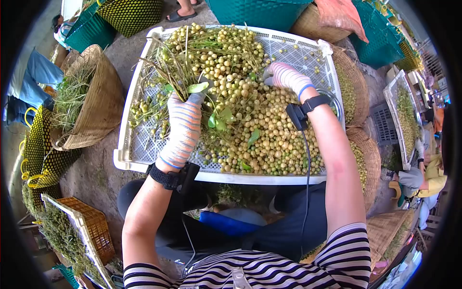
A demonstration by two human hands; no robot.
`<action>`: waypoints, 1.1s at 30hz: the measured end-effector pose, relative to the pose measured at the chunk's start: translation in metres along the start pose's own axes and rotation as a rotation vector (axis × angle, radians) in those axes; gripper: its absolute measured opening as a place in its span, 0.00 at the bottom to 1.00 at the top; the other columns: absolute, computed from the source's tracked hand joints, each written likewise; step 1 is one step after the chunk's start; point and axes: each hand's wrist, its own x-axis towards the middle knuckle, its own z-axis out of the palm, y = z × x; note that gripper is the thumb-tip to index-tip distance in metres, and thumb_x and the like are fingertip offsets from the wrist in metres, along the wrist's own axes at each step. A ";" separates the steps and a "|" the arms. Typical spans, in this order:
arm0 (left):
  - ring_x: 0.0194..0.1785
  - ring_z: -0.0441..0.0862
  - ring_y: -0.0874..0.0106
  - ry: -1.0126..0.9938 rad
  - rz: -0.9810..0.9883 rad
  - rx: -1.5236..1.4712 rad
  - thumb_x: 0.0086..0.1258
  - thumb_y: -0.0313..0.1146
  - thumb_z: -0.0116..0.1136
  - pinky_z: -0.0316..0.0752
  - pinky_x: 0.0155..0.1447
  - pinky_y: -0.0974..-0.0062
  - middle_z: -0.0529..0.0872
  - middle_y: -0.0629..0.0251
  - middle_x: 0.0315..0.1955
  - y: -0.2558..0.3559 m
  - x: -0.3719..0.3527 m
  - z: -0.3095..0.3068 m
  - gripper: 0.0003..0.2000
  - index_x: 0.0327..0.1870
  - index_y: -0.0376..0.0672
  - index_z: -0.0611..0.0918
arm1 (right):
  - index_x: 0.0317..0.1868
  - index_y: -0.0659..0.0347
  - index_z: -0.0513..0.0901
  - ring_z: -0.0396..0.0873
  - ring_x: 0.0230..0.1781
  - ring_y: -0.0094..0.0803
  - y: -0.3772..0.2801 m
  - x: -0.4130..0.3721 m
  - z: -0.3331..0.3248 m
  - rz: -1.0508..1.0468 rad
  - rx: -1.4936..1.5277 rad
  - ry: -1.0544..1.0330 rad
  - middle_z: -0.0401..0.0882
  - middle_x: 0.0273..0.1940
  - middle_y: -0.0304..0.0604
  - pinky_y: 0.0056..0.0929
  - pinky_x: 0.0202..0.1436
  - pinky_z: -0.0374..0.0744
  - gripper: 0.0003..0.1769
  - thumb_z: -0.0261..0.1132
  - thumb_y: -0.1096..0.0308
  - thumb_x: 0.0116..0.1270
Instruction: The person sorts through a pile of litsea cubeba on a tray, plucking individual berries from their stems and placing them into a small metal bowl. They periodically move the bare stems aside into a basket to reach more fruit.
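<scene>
Left hand (183,123) grips a bunch of fruit stems (174,85) above the white mesh tray (250,179); right hand (285,77), its grip indeterminable, lies at the heaped round fruits (272,127) therein; sharp tugging could fling some out.

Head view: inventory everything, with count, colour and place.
Main tray: one, white, centre
Fruit: many, tan and green, on main tray
Stems: bunch, brownish, over main tray
Other trays: at least two, white, right, lower left
Woven baskets: several, tan, left and right
Plastic baskets: several, teal, yellow-black, top, sides
Crates: one orange, lower left; one grey, right
Bystanders: several, mixed colours, edges
Left hand: one, pale striped glove, gripping stems
Right hand: one, pale striped glove, at fruit
</scene>
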 end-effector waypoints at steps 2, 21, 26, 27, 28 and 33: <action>0.30 0.78 0.78 -0.059 0.010 0.044 0.60 0.23 0.57 0.72 0.34 0.82 0.83 0.68 0.30 -0.001 0.001 -0.002 0.07 0.40 0.37 0.80 | 0.41 0.53 0.84 0.80 0.42 0.41 0.000 -0.006 -0.011 0.062 -0.024 -0.028 0.83 0.39 0.46 0.35 0.48 0.76 0.12 0.61 0.63 0.57; 0.21 0.75 0.78 -0.150 -0.096 -0.019 0.59 0.23 0.56 0.71 0.25 0.81 0.81 0.68 0.24 -0.003 -0.001 0.023 0.10 0.42 0.36 0.79 | 0.39 0.58 0.85 0.78 0.41 0.25 -0.001 -0.033 -0.050 -0.039 0.576 0.192 0.84 0.37 0.39 0.29 0.48 0.74 0.18 0.70 0.55 0.54; 0.22 0.76 0.80 -0.268 -0.111 0.053 0.58 0.23 0.59 0.71 0.25 0.82 0.83 0.70 0.27 -0.005 0.001 0.038 0.11 0.43 0.39 0.80 | 0.38 0.63 0.84 0.80 0.33 0.27 -0.048 -0.049 -0.048 -0.409 0.373 0.171 0.84 0.34 0.42 0.26 0.37 0.76 0.19 0.68 0.56 0.55; 0.23 0.76 0.80 -0.300 -0.112 0.060 0.58 0.24 0.61 0.71 0.25 0.82 0.83 0.70 0.28 -0.005 0.001 0.041 0.11 0.42 0.40 0.81 | 0.38 0.63 0.83 0.80 0.30 0.30 -0.059 -0.049 -0.044 -0.409 0.441 0.070 0.83 0.33 0.45 0.26 0.36 0.76 0.18 0.67 0.56 0.55; 0.26 0.77 0.81 -0.332 -0.034 0.029 0.57 0.24 0.63 0.71 0.27 0.83 0.84 0.69 0.30 -0.010 0.003 0.047 0.11 0.42 0.39 0.81 | 0.38 0.63 0.83 0.78 0.28 0.32 -0.070 -0.049 -0.039 -0.406 0.321 0.069 0.83 0.32 0.47 0.26 0.35 0.76 0.19 0.68 0.55 0.54; 0.23 0.78 0.77 -0.251 -0.116 0.184 0.58 0.23 0.57 0.72 0.27 0.81 0.84 0.66 0.26 -0.007 0.003 0.047 0.09 0.40 0.36 0.81 | 0.40 0.63 0.81 0.79 0.38 0.29 -0.080 -0.051 0.000 -0.432 0.345 0.159 0.81 0.37 0.49 0.28 0.43 0.76 0.18 0.69 0.60 0.54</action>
